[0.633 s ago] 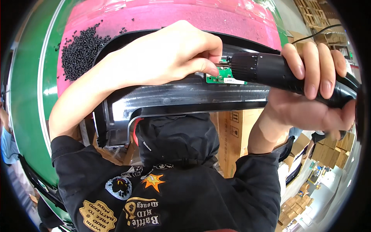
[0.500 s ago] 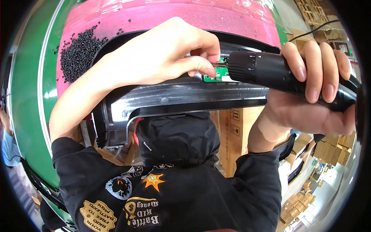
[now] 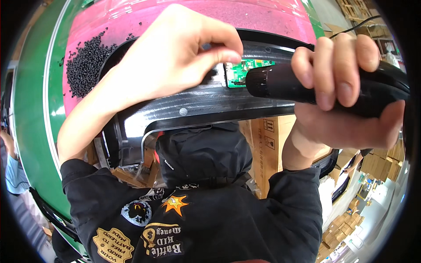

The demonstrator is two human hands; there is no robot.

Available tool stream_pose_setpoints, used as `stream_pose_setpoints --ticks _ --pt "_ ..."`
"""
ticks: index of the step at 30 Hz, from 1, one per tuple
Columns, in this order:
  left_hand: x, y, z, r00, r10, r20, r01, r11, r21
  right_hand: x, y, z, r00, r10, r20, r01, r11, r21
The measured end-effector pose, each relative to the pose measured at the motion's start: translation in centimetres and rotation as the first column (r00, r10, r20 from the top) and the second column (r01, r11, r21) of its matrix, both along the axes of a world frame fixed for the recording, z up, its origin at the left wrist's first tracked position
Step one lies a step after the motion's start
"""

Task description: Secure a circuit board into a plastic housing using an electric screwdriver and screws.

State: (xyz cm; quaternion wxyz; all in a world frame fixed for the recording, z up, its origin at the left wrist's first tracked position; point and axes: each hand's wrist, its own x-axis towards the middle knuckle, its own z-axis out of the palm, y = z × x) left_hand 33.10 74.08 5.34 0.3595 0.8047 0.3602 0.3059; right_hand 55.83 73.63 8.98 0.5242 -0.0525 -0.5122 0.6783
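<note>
A black electric screwdriver lies in my right hand, its fingers wrapped round the body. The bit reaches down to the lower edge of a green circuit board. That board sits inside a long, glossy black plastic housing. Just above the board's upper left part is my left hand, thumb and forefinger pinched together. Whatever the pinch may hold is too small to make out. The hand and forearm hide part of the housing.
A heap of small black screws lies on the pink mat, left of the housing. Green surface runs along the left. A cardboard box stands below the housing, and a cable crosses at upper right.
The screwdriver's tip has moved down and left, from beside my left fingertips to the board's lower edge. My left hand has risen away from the bit, fingers still pinched.
</note>
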Motion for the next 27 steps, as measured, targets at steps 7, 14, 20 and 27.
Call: stream_pose_setpoints --ticks 7,14,20,27 --pt "-0.5 0.6 -1.2 0.996 0.035 -0.085 -0.038 0.999 -0.031 -1.0 0.0 -0.3 0.999 -0.027 0.028 0.026 0.999 0.026" --pt "-2.1 0.8 -2.4 0.999 -0.001 -0.033 0.007 0.986 0.168 -2.9 0.4 -0.9 0.998 -0.043 0.037 0.041 0.997 0.061" --pt "-2.7 0.7 -1.8 0.989 -0.086 -0.121 0.106 0.979 0.174 -3.2 0.3 -0.4 0.997 -0.057 0.048 0.052 0.995 0.086" --pt "-2.3 0.8 -1.8 0.967 -0.250 0.050 0.241 0.960 0.139 -2.4 -1.1 1.2 0.973 -0.220 -0.067 0.220 0.975 0.000"
